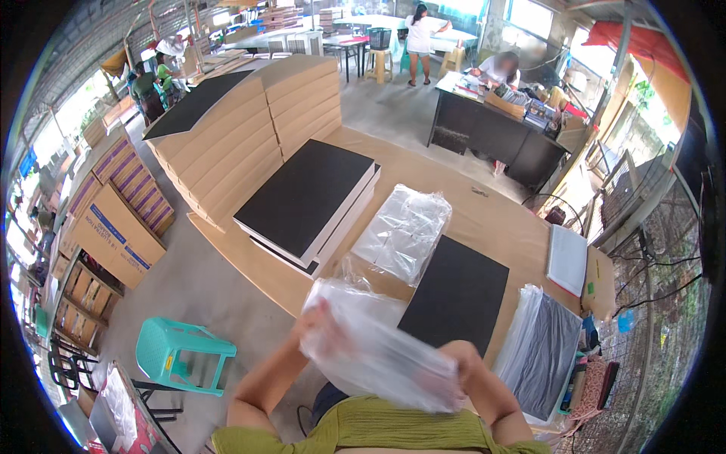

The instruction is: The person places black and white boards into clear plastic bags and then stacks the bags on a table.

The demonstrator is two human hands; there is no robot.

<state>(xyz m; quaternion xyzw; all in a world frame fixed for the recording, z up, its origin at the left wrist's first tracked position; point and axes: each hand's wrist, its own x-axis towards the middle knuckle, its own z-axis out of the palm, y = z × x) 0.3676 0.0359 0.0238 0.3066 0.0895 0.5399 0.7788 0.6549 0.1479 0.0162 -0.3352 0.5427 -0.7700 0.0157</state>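
Close to my body I hold a clear plastic bag (pixel 382 344), stretched slantwise and smeared by motion. My left hand (pixel 324 327) grips its upper left end, and my right hand (pixel 451 372) is closed at its lower right end, with the fingers partly veiled by the plastic. Just beyond the bag a flat black board (pixel 460 295) lies on the brown-covered table (pixel 503 219). To its left is a pile of clear plastic bags (pixel 403 231). Farther left stands a stack of thick white-edged boards with a black top (pixel 306 198).
Tall stacks of brown cartons (pixel 227 144) rise at the table's far left. Plastic-wrapped dark boards (pixel 541 352) lie at the right. A green stool (pixel 181 352) stands on the floor at left. People are around a dark desk (pixel 491 129) and tables at the back.
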